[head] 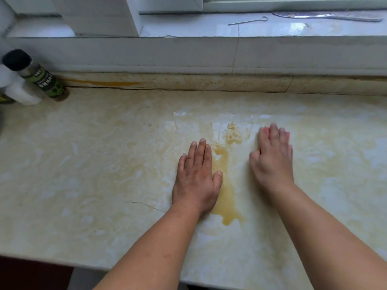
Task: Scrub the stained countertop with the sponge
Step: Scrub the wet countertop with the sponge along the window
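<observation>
The person leans over the bench (83,164), both forearms stretched out across its pale marbled top. The left hand (196,181) lies flat, fingers straight and together, palm pressing the surface just beside a long amber stain (227,197) that runs from mid-bench toward the near edge. The right hand (272,158) covers the sponge (287,135), of which only a pink sliver shows past the fingertips; the fingers curl over its top and press it down, so it sits pinned to the bench, right of the stain and toward the back edge. Between the two hands a crusty yellowish blot (232,135) sits beyond the streak.

The sponge looks soft and light, likely to squash and give under the palm, and I would guess it turns slick once wet. Gripping it across the top with the fingers wrapped over the far edge, as now, seems the sound hold, since it keeps pressure spread and stops it rolling. The wet stain may let it skid.

At the back left corner stand a green-labelled bottle (45,80) and a white container (18,88). A metal skewer (248,21) lies on the windowsill (188,28).
</observation>
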### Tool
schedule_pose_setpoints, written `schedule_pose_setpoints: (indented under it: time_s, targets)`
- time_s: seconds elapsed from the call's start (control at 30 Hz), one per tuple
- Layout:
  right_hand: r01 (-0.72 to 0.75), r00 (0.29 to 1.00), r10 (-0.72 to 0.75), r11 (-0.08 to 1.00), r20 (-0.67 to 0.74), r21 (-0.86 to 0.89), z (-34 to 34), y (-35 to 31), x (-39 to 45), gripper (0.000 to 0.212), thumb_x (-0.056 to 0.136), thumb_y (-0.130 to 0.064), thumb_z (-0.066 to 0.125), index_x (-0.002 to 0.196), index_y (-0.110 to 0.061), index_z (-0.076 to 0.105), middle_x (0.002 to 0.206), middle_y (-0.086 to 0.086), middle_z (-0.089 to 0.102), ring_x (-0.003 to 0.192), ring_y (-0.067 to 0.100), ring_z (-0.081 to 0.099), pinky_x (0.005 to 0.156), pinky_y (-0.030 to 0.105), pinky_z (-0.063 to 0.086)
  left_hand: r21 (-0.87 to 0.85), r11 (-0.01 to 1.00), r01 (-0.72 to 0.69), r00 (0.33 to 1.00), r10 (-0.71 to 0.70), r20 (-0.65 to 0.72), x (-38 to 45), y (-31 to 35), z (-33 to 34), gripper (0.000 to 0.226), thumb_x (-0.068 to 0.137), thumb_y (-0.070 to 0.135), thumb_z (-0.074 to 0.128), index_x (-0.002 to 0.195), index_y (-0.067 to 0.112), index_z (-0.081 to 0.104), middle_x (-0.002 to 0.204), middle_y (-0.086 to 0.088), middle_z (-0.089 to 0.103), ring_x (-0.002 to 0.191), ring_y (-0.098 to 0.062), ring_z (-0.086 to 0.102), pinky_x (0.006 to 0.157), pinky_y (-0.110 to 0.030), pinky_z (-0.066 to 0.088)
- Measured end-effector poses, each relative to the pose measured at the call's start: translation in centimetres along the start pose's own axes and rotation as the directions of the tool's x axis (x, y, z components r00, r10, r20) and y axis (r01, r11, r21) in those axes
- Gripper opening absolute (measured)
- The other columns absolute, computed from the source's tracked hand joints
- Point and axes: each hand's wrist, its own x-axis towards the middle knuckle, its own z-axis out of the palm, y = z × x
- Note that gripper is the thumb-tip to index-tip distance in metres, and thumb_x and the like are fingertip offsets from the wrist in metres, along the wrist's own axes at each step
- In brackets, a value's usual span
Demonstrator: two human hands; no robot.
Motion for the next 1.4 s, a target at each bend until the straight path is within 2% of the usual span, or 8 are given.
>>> schedule_pose_setpoints:
  time_s: [0.23,0.37,0.57,0.8,0.93,1.1,1.23,1.4]
  targets:
    - [0.295,0.946,-0.291,0.956,0.145,-0.005,1.5,-4.2,0.7,0.07,0.095,-0.025,0.042,0.16,-0.024,0.017,0.17,-0.004,-0.001,0.155,0.02,-0.011,0.123,0.044,-0.002,0.014,1.0,-0.001,1.0,0.001,0.0,0.0,0.0,-0.1,0.087,0.089,0.058,-0.007,0.166,0.018,-0.013,0.171,0.003,-0.03,0.155,-0.014,-0.031,0.129,-0.041,-0.012]
    - [0.396,0.899,-0.382,0.918,0.215,-0.021,1.2,-2.5,-3.7,0.075,0.088,-0.042,0.024,0.161,-0.029,0.014,0.169,-0.009,-0.005,0.154,0.013,-0.017,0.125,0.04,-0.003,0.023,1.0,0.002,1.0,-0.002,0.013,-0.1,0.1,-0.3,0.087,0.087,0.058,-0.009,0.164,0.018,-0.017,0.169,0.002,-0.034,0.154,-0.014,-0.033,0.129,-0.041,-0.012]
    - [0.286,0.949,-0.272,0.956,0.157,-0.072,1.5,-4.7,1.2,0.069,0.097,-0.028,0.038,0.161,-0.024,0.011,0.169,-0.004,-0.008,0.155,0.02,-0.015,0.124,0.045,-0.003,0.025,1.0,0.006,1.0,-0.006,0.007,-0.1,0.2,-0.3,0.087,0.088,0.058,-0.009,0.165,0.018,-0.016,0.17,0.003,-0.032,0.155,-0.014,-0.031,0.129,-0.041,-0.012]
    - [0.431,0.885,-0.405,0.899,0.229,-0.079,0.6,-3.5,2.1,0.067,0.098,-0.029,0.04,0.161,-0.028,0.016,0.17,-0.008,-0.002,0.155,0.017,-0.01,0.124,0.044,0.001,0.015,1.0,0.005,1.0,-0.005,-0.002,-0.1,0.1,-0.3,0.086,0.088,0.059,-0.007,0.165,0.019,-0.017,0.169,0.004,-0.034,0.154,-0.013,-0.034,0.127,-0.039,-0.016]
    - [0.192,0.979,-0.184,0.977,0.087,-0.093,-1.9,1.4,3.2,0.068,0.092,-0.035,0.033,0.159,-0.026,0.024,0.17,-0.004,0.005,0.156,0.022,-0.001,0.123,0.048,0.009,0.01,1.0,0.008,1.0,-0.008,0.008,-0.2,0.1,-0.3,0.085,0.09,0.058,-0.006,0.165,0.019,-0.018,0.168,0.004,-0.037,0.153,-0.013,-0.036,0.128,-0.041,-0.014]
    - [0.001,1.0,-0.001,0.999,-0.001,-0.054,-2.2,1.9,3.2,0.074,0.085,-0.034,0.029,0.158,-0.021,0.026,0.17,0.001,0.008,0.156,0.025,-0.002,0.124,0.049,0.006,0.023,1.0,0.009,1.0,-0.01,0.016,-0.2,0.2,-0.3,0.085,0.089,0.057,-0.008,0.164,0.018,-0.02,0.167,0.004,-0.039,0.152,-0.014,-0.037,0.128,-0.042,-0.014]
    - [0.154,0.983,-0.148,0.987,0.105,-0.054,-0.1,-3.7,5.0,0.07,0.096,-0.026,0.041,0.161,-0.018,0.014,0.17,0.004,-0.004,0.155,0.029,-0.011,0.124,0.048,-0.002,0.013,1.0,0.02,1.0,-0.02,0.006,-0.1,0.2,-0.2,0.084,0.09,0.058,-0.006,0.164,0.02,-0.02,0.167,0.006,-0.038,0.152,-0.012,-0.038,0.128,-0.04,-0.016]
    - [0.355,0.92,-0.339,0.934,0.196,-0.051,0.7,-6.0,5.3,0.068,0.097,-0.026,0.038,0.161,-0.023,0.014,0.17,-0.003,-0.004,0.155,0.022,-0.011,0.124,0.047,-0.002,0.021,1.0,0.019,1.0,-0.02,0.004,-0.2,0.2,-0.5,0.084,0.088,0.059,-0.008,0.162,0.021,-0.024,0.166,0.007,-0.04,0.151,-0.01,-0.039,0.127,-0.038,-0.018]
